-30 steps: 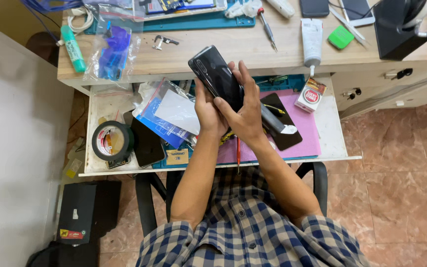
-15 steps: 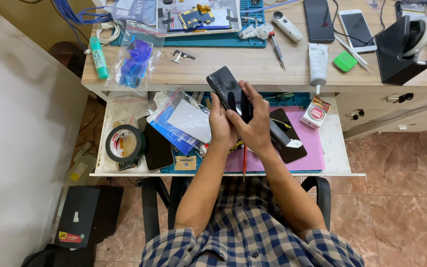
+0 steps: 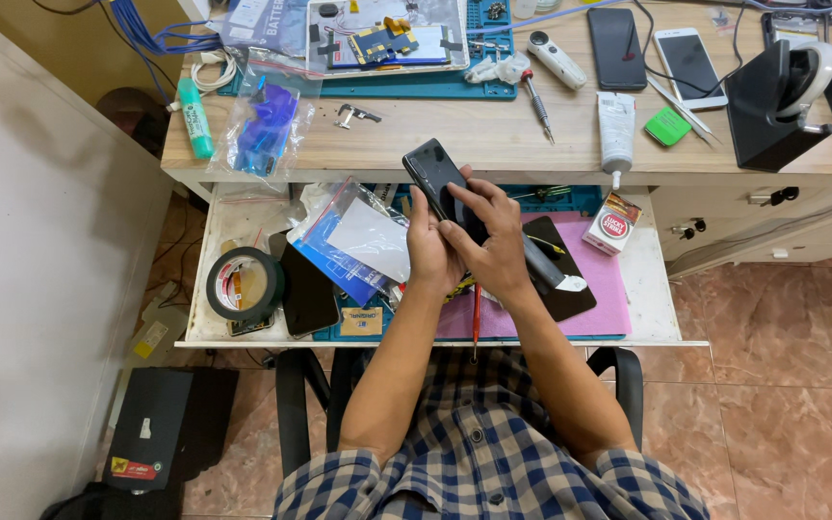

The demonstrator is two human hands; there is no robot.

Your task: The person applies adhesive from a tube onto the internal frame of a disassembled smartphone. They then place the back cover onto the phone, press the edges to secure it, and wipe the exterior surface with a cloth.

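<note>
A black smartphone is held tilted above the open desk drawer. My left hand grips it from below and behind. My right hand lies over its lower half, fingers pressed on the screen. Under the hands lie a pink mat, a black phone panel and a red-handled tool pointing toward me.
The drawer holds a roll of black tape, a dark phone, plastic bags and a small red-and-white box. On the desk top: a blue work mat, screwdriver, white tube, two phones, a black stand.
The view has shifted, so the desk sits lower in frame. The phone stays in both hands; my right fingers have slid over its lower screen.
</note>
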